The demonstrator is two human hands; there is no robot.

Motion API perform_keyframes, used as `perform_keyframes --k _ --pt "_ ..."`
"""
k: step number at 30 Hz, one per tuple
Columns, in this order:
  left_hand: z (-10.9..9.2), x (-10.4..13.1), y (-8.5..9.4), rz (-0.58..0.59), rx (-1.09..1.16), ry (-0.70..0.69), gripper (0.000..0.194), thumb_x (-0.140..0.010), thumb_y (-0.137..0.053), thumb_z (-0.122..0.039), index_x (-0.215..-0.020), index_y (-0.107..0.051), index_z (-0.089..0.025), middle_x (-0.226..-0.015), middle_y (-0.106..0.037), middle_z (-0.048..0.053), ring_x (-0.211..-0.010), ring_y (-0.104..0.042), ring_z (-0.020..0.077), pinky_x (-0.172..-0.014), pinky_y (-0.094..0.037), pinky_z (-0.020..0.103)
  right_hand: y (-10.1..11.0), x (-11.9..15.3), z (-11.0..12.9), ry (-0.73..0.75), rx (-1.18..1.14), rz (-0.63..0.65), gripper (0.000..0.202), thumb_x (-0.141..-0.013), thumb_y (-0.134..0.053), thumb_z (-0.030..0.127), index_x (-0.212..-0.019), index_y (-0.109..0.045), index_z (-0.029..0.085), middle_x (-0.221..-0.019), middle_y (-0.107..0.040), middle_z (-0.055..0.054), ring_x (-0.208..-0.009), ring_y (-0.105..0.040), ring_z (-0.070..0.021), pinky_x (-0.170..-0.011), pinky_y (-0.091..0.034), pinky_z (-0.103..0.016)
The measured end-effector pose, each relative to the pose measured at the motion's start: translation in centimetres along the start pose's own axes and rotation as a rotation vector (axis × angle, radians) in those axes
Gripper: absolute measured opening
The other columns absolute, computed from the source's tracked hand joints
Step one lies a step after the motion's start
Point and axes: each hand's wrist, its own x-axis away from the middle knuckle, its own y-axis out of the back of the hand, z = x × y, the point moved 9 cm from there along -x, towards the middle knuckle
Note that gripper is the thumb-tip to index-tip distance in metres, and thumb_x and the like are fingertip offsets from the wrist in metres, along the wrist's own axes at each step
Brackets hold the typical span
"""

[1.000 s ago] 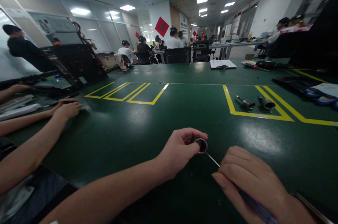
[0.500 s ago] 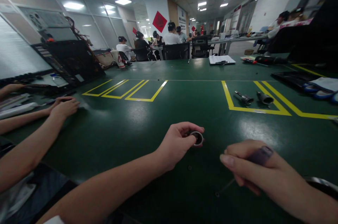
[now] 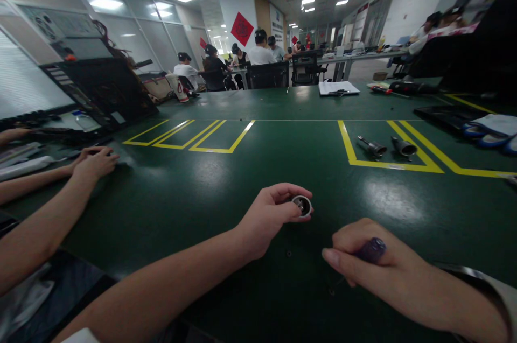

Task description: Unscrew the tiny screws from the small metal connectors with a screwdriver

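My left hand (image 3: 274, 211) is closed round a small round metal cup-like part (image 3: 302, 206), its open rim facing up toward me. To its right, my right hand (image 3: 359, 257) grips a screwdriver by its dark purple handle (image 3: 372, 250); the thin shaft points down and left toward the table. A small nut-like piece (image 3: 288, 253) lies on the green table below my left hand. Another small piece (image 3: 332, 292) is near the shaft's end; whether they touch is unclear. Two metal parts (image 3: 374, 147) (image 3: 404, 147) lie inside a yellow taped box at the right.
The green table (image 3: 169, 192) carries yellow tape outlines (image 3: 212, 150). A co-worker's hands (image 3: 95, 162) are at the left edge. Papers on a clipboard (image 3: 338, 88), a red-handled tool (image 3: 379, 90) and a black tray (image 3: 448, 118) lie farther back. People sit beyond.
My right hand has shifted left, nearer my left hand, and the screwdriver handle has turned to point more toward me. My left hand keeps hold of the metal part, whose inside shows more clearly.
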Motion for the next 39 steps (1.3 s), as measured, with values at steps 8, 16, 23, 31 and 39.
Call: perform_keyframes --k 8,16,23,31,39 --pt "-0.3 -0.1 0.3 -0.055 -0.025 -0.007 0.023 -0.067 -0.063 -0.01 -0.09 -0.064 -0.013 -0.1 -0.063 0.007 -0.092 -0.062 0.0204 -0.083 -0.052 0.037 0.8 1.4 3.9 0.365 0.314 -0.232 0.039 -0.092 -0.038 0.023 -0.054 -0.049 0.021 -0.046 -0.048 0.002 -0.044 -0.047 -0.0102 -0.048 -0.043 -0.022" --pt "-0.5 -0.1 0.7 -0.082 -0.066 -0.039 0.023 -0.07 -0.061 -0.009 -0.092 -0.064 -0.014 -0.1 -0.063 0.007 -0.093 -0.061 0.0193 -0.084 -0.051 0.037 1.3 2.5 4.9 0.525 0.394 -0.349 0.023 -0.084 -0.041 0.006 -0.068 -0.053 0.017 -0.055 -0.051 -0.001 -0.053 -0.046 -0.0119 -0.049 -0.036 -0.027" --pt "-0.7 0.3 0.0 -0.057 -0.116 -0.055 0.021 -0.069 -0.062 -0.008 -0.09 -0.062 -0.013 -0.1 -0.063 0.006 -0.09 -0.06 0.0172 -0.081 -0.052 0.034 1.4 2.1 4.6 0.499 0.402 -0.351 0.019 -0.084 -0.045 0.005 -0.073 -0.056 0.016 -0.06 -0.054 -0.002 -0.057 -0.046 -0.0131 -0.051 -0.035 -0.028" --pt "-0.5 0.4 -0.5 -0.031 -0.163 -0.063 0.021 -0.071 -0.059 -0.008 -0.091 -0.061 -0.014 -0.096 -0.063 0.005 -0.086 -0.061 0.0158 -0.079 -0.052 0.033 1.3 1.8 4.9 0.498 0.421 -0.358 0.022 -0.086 -0.042 0.007 -0.071 -0.056 0.017 -0.058 -0.054 -0.001 -0.056 -0.046 -0.0129 -0.05 -0.035 -0.027" --pt "-0.4 0.3 -0.7 -0.014 -0.22 -0.112 0.018 -0.073 -0.057 -0.012 -0.091 -0.061 -0.013 -0.09 -0.065 0.005 -0.08 -0.062 0.0154 -0.075 -0.052 0.033 1.1 1.9 5.0 0.505 0.45 -0.379 0.02 -0.084 -0.046 0.006 -0.069 -0.055 0.017 -0.058 -0.053 -0.001 -0.055 -0.046 -0.0126 -0.05 -0.034 -0.026"
